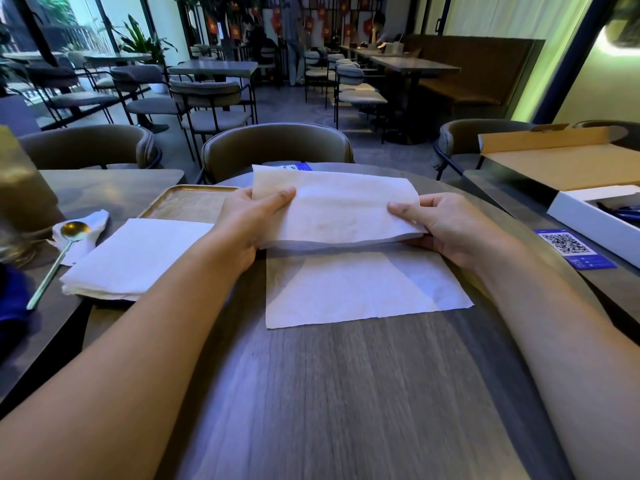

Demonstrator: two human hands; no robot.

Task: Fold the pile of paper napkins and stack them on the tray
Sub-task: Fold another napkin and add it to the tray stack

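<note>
A white paper napkin lies on the wooden table in front of me. Its far half is lifted and curled back toward me. My left hand pinches the raised half at its left edge. My right hand pinches the right edge. A pile of white napkins rests to the left, near the table's edge. Behind the pile stands a gold-rimmed tray, and I see nothing on the part of it that shows.
A gold spoon lies on a crumpled napkin at far left. A white box and an open cardboard box sit at right, with a blue QR card nearby. A chair stands beyond the table.
</note>
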